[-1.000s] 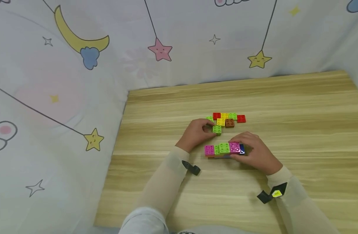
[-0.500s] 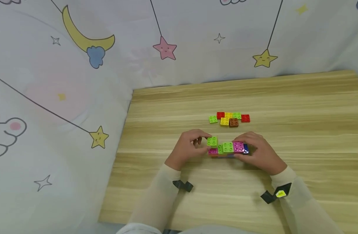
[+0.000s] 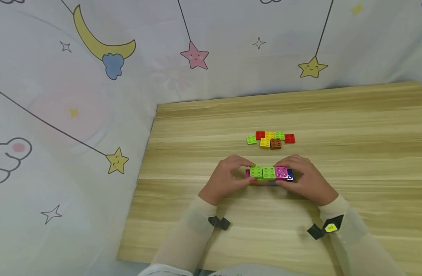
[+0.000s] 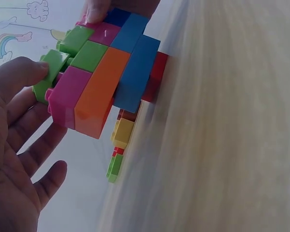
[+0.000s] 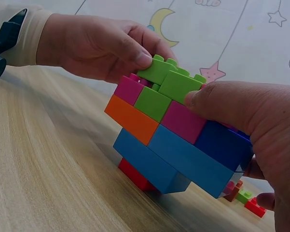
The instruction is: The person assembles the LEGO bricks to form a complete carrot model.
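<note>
My left hand (image 3: 224,179) pinches a light green building brick (image 3: 256,171) between thumb and fingers, at the top left of a stepped block stack (image 5: 176,140). In the right wrist view this brick sits slightly tilted over the studs, right beside another green brick (image 5: 181,87) of the top row. My right hand (image 3: 305,178) grips the stack's right end, with the thumb on the near face by the top pink brick (image 3: 281,173). Below come pink, green and dark blue bricks, then an orange brick (image 4: 101,94) and long blue ones, with a red brick (image 5: 135,175) at the base.
Behind the stack several loose bricks lie in a cluster on the wooden table (image 3: 197,130): green (image 3: 251,140), red (image 3: 289,138), yellow (image 3: 265,143) and brown (image 3: 275,143). A patterned cloth (image 3: 231,73) hangs behind the table and along its left side.
My left hand has carried the green brick from beside the loose bricks toward me, then right, onto the stack's top left. My right hand keeps its grip on the stack.
</note>
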The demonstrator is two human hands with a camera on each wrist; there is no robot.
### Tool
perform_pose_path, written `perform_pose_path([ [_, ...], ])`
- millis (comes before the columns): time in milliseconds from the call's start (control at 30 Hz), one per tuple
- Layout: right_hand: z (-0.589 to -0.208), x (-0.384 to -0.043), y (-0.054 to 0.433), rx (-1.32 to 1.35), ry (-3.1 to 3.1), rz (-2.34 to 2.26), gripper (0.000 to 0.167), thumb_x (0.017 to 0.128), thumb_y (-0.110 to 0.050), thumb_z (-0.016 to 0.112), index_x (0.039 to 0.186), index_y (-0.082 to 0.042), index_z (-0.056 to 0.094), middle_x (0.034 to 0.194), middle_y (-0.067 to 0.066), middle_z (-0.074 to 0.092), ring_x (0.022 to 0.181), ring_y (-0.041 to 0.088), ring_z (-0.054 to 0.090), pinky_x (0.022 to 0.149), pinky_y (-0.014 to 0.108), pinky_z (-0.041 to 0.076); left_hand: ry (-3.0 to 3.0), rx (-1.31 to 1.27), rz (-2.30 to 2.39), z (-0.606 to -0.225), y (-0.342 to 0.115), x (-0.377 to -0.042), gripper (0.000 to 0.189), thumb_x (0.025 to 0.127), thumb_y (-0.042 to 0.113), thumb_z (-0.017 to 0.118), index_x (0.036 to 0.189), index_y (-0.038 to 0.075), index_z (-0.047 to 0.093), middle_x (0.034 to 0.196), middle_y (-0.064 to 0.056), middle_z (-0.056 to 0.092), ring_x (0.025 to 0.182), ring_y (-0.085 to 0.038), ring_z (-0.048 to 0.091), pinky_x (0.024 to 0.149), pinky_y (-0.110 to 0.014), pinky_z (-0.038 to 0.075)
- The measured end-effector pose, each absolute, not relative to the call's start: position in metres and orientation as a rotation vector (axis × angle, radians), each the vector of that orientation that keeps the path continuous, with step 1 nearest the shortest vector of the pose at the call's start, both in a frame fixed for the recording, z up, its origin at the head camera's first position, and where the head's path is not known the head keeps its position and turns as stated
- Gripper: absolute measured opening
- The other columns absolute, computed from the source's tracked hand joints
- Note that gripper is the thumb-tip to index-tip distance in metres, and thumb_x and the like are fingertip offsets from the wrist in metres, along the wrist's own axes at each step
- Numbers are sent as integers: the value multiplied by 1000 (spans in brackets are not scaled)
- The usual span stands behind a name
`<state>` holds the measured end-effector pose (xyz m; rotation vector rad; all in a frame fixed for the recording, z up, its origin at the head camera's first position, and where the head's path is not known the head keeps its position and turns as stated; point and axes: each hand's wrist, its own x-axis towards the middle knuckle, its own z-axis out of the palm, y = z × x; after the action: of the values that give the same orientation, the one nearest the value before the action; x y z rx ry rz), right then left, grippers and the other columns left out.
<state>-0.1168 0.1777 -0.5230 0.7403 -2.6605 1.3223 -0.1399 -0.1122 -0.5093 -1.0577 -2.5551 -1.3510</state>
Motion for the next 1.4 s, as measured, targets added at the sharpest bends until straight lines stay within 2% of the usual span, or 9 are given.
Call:
perform_pose_path([
  [433, -524, -117, 178, 736, -2685, 1317, 38, 78, -20, 93, 112, -21, 76, 111, -9, 74, 106, 12, 60, 90, 43, 49, -2590, -1089, -1270, -512, -108, -141, 32, 83, 23, 88, 114, 18, 79, 108, 11, 76, 103, -3, 62, 93, -23, 51],
  [700, -522, -116, 178, 735, -2714, 1316, 32, 81, -22, 91, 110, -21, 76, 109, -8, 74, 104, 14, 60, 90, 44, 50, -2601, -1128, -1226, -505, -105, -139, 34, 81, 19, 90, 113, 14, 79, 108, 7, 76, 102, -6, 63, 93, -23, 52],
  [1400, -523, -118, 180, 716, -2742, 1329, 35, 79, -23, 93, 110, -20, 77, 110, -7, 73, 104, 15, 61, 90, 42, 51, -2650, -1107, -1278, -497, -103, -138, 35, 79, 13, 92, 111, 10, 79, 107, 4, 76, 102, -6, 64, 94, -22, 51],
])
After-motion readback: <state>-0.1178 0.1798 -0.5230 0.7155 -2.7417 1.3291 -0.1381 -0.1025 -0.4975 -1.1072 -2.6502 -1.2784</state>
